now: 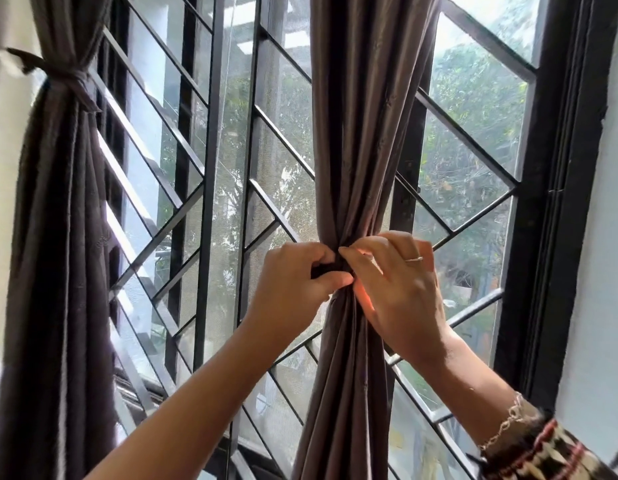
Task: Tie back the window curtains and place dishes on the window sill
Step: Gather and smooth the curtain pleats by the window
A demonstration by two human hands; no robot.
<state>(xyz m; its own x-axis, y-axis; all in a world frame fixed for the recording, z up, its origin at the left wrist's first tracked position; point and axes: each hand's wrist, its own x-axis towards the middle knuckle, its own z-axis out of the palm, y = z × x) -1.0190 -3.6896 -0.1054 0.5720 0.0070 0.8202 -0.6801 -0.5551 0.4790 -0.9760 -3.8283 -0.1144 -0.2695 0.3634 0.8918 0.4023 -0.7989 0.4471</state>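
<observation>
Pinching a dark tie band (pixel 330 270) round the gathered waist of the centre curtain (pixel 356 133) before the window grille (pixel 210 168), left hand (pixel 293 275) and right hand (pixel 397 289) close on soft, light, likely slippery fabric, best held where it bunches.

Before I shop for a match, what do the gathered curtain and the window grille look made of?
The gathered curtain: woven fabric, brown, faint sheen, soft folds; fibre unclear. The window grille: probably metal painted black, given thin straight rigid bars.
</observation>
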